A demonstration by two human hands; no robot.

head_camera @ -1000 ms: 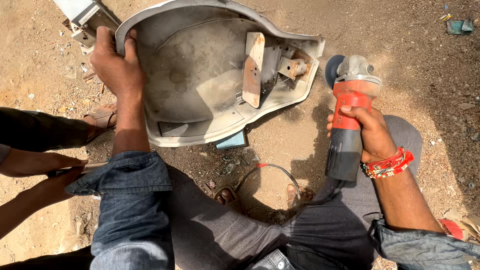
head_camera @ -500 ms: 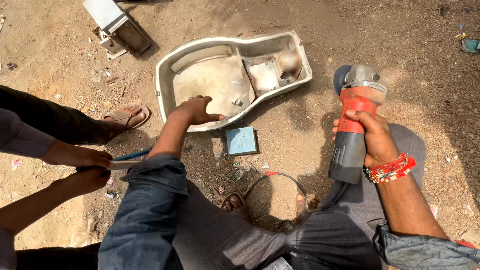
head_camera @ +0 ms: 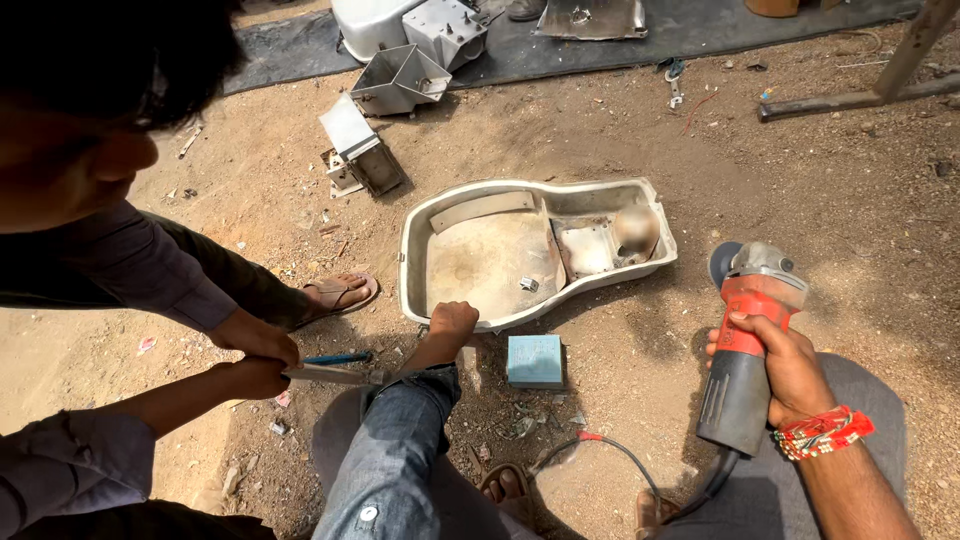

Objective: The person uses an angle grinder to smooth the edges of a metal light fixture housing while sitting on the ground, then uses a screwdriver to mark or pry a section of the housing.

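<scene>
Gripping the near rim of a pale metal pan [head_camera: 500, 255] with a closed left hand [head_camera: 452, 322], a worker is crouching on bare dirt while the right hand [head_camera: 785, 365] is wrapping fully around the body of a red-and-grey angle grinder [head_camera: 745, 345], its disc end pointing away and its cord [head_camera: 620, 455] trailing back toward the knees. The pan is lying open side up on the ground just ahead, a small blue block [head_camera: 534, 360] sitting close beside its near edge. Pressed sheet with welded inner plates, the pan is looking stiff and moderately heavy, its thin rim likely sharp, so the rolled edge seems the safest place to hold. The grinder appears dense and top-heavy, best held at its barrel. To the left, a second person's hands [head_camera: 255, 355] are holding a flat metal tool [head_camera: 330, 375] near a sandalled foot [head_camera: 335, 293]. Scrap metal boxes [head_camera: 380, 110] are lying beyond.
</scene>
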